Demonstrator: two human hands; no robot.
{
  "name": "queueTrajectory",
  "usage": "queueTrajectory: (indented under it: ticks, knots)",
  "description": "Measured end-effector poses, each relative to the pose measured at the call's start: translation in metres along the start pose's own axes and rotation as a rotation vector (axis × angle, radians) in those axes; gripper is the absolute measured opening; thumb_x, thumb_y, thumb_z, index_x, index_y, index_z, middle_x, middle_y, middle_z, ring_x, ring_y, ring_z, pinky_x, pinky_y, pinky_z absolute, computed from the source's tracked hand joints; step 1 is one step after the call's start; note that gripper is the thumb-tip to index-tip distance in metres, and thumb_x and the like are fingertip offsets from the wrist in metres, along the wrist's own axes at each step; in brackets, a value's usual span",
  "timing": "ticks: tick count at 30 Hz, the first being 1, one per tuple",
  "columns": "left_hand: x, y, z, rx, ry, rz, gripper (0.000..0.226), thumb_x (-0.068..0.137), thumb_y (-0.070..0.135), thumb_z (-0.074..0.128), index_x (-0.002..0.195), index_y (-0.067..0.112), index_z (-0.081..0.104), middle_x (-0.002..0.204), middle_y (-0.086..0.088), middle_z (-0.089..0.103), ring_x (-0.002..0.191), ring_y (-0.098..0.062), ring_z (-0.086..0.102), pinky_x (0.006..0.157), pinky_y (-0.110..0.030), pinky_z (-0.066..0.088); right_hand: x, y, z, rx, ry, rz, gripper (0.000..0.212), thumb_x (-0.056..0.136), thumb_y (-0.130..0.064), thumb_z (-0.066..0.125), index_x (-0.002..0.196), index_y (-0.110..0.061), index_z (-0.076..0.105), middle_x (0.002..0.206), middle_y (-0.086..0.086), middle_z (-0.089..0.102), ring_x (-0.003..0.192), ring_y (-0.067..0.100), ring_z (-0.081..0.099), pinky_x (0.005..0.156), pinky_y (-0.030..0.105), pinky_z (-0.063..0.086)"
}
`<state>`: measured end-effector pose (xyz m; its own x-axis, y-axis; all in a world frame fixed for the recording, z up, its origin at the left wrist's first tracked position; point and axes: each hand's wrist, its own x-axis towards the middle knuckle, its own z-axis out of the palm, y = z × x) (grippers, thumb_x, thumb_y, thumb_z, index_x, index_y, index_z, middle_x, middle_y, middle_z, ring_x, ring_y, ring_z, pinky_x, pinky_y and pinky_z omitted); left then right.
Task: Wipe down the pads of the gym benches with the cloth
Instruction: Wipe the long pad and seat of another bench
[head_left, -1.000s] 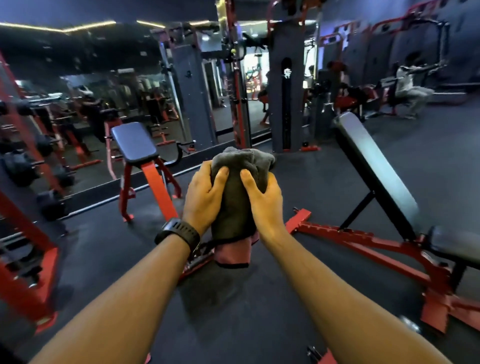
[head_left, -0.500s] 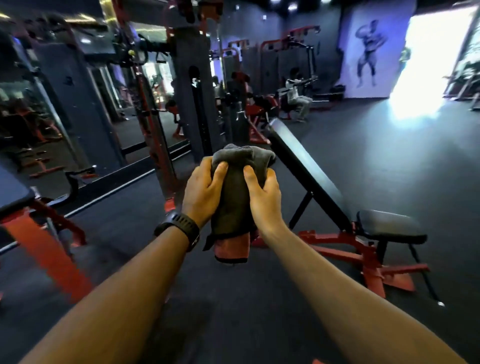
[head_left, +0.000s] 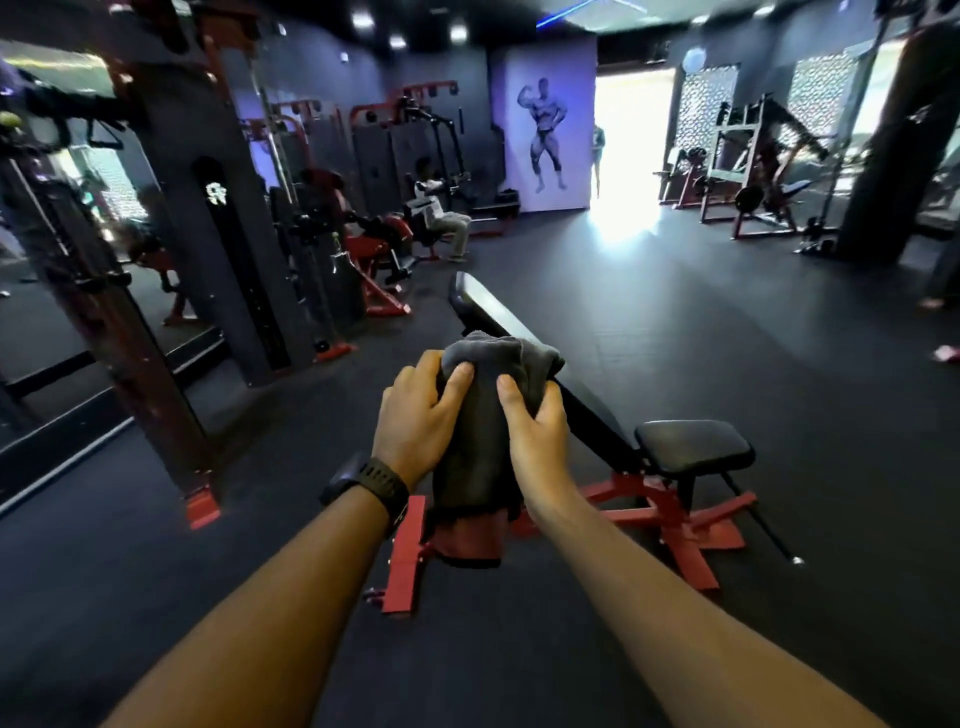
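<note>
A grey cloth (head_left: 480, 431) with a reddish lower edge hangs bunched in front of me. My left hand (head_left: 418, 423), with a dark watch on its wrist, and my right hand (head_left: 535, 431) both grip it from either side. Just behind the cloth stands an incline bench on a red frame (head_left: 670, 519). Its long black back pad (head_left: 493, 312) slopes up and away, partly hidden by the cloth. Its small black seat pad (head_left: 693, 447) lies to the right of my right hand.
A red and dark cable machine column (head_left: 130, 312) and a mirror wall stand on the left. A seated person (head_left: 441, 213) uses a machine at the back. More racks (head_left: 753, 171) stand at the far right by a bright doorway. Dark rubber floor (head_left: 675, 322) spreads around the bench.
My view has swung right: the small red bench at the left has left the frame and the incline bench now sits straight ahead behind the cloth. Both hands keep their grip on the cloth.
</note>
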<state>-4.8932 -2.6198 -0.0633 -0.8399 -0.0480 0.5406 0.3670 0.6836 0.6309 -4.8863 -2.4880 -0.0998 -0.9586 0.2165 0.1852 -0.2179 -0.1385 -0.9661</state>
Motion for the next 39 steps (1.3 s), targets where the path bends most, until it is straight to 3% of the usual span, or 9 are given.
queueTrajectory:
  ticks: [4, 10, 14, 20, 25, 29, 33, 36, 39]
  knots:
    - [0.051, -0.027, 0.030, 0.027, -0.070, 0.046, 0.043, 0.090, 0.064, 0.035, 0.100, 0.028, 0.056, 0.092, 0.003, 0.064, 0.086, -0.020, 0.061, 0.079, -0.050, 0.051, 0.054, 0.027, 0.009, 0.008, 0.090, 0.023, 0.034, 0.092, -0.053, 0.063, 0.114, -0.028, 0.058, 0.106, -0.006, 0.070, 0.099, 0.012, 0.069, 0.091, 0.045, 0.058]
    - [0.152, -0.067, 0.085, 0.078, -0.113, 0.102, 0.054, 0.090, 0.064, 0.032, 0.116, 0.025, 0.058, 0.098, -0.001, 0.063, 0.094, -0.021, 0.059, 0.088, -0.050, 0.049, 0.170, 0.063, 0.031, -0.042, 0.141, 0.044, 0.065, 0.071, -0.087, 0.053, 0.117, -0.041, 0.057, 0.110, -0.006, 0.071, 0.103, 0.017, 0.068, 0.092, 0.049, 0.056]
    - [0.243, -0.091, 0.122, 0.181, -0.162, 0.124, 0.034, 0.100, 0.047, 0.045, 0.114, 0.021, 0.060, 0.094, 0.000, 0.061, 0.092, -0.020, 0.056, 0.090, -0.046, 0.045, 0.265, 0.078, 0.040, 0.001, 0.127, 0.089, 0.055, 0.073, -0.079, 0.053, 0.108, -0.037, 0.058, 0.106, -0.005, 0.072, 0.098, 0.016, 0.070, 0.089, 0.049, 0.058]
    - [0.349, -0.123, 0.164, 0.307, -0.186, 0.148, 0.033, 0.099, 0.045, 0.048, 0.117, 0.020, 0.062, 0.088, 0.005, 0.056, 0.086, -0.017, 0.055, 0.086, -0.041, 0.047, 0.389, 0.102, 0.058, 0.024, 0.080, 0.134, 0.047, 0.072, -0.076, 0.053, 0.103, -0.041, 0.056, 0.108, -0.005, 0.071, 0.103, 0.016, 0.068, 0.092, 0.049, 0.057]
    - [0.427, -0.165, 0.197, 0.451, -0.203, 0.144, 0.033, 0.099, 0.046, 0.048, 0.115, 0.020, 0.062, 0.086, 0.007, 0.055, 0.086, -0.020, 0.058, 0.085, -0.041, 0.048, 0.475, 0.130, 0.083, 0.023, 0.067, 0.217, 0.054, 0.085, -0.067, 0.054, 0.122, -0.028, 0.050, 0.113, -0.002, 0.066, 0.104, 0.019, 0.065, 0.093, 0.049, 0.056]
    - [0.492, -0.211, 0.229, 0.557, -0.199, 0.088, 0.027, 0.100, 0.047, 0.045, 0.095, 0.022, 0.055, 0.077, 0.009, 0.047, 0.078, -0.017, 0.049, 0.083, -0.040, 0.042, 0.547, 0.154, 0.107, -0.033, 0.109, 0.229, 0.054, 0.095, -0.053, 0.058, 0.134, -0.027, 0.032, 0.124, 0.002, 0.058, 0.105, 0.020, 0.061, 0.093, 0.049, 0.055]
    - [0.551, -0.252, 0.257, 0.611, -0.259, 0.062, 0.028, 0.100, 0.047, 0.042, 0.087, 0.023, 0.045, 0.074, 0.011, 0.047, 0.079, -0.019, 0.051, 0.082, -0.040, 0.036, 0.594, 0.174, 0.134, -0.215, 0.103, 0.101, 0.073, 0.094, -0.049, 0.060, 0.151, -0.042, 0.016, 0.151, 0.000, 0.026, 0.122, 0.018, 0.047, 0.100, 0.047, 0.050]
    - [0.576, -0.271, 0.271, 0.669, -0.268, 0.085, 0.029, 0.100, 0.046, 0.041, 0.086, 0.022, 0.045, 0.085, 0.000, 0.059, 0.085, -0.023, 0.054, 0.080, -0.041, 0.038, 0.606, 0.186, 0.148, -0.470, -0.055, -0.038, 0.063, 0.094, -0.051, 0.057, 0.150, -0.051, 0.027, 0.162, -0.008, 0.009, 0.142, 0.026, 0.028, 0.113, 0.050, 0.037]
    - [0.585, -0.295, 0.281, 0.717, -0.258, 0.130, 0.030, 0.100, 0.043, 0.041, 0.080, 0.022, 0.045, 0.092, -0.002, 0.065, 0.088, -0.025, 0.058, 0.076, -0.041, 0.040, 0.621, 0.201, 0.154, -0.621, -0.193, -0.032, 0.064, 0.095, -0.044, 0.058, 0.152, -0.047, 0.031, 0.168, -0.008, 0.002, 0.152, 0.027, 0.008, 0.122, 0.050, 0.022]
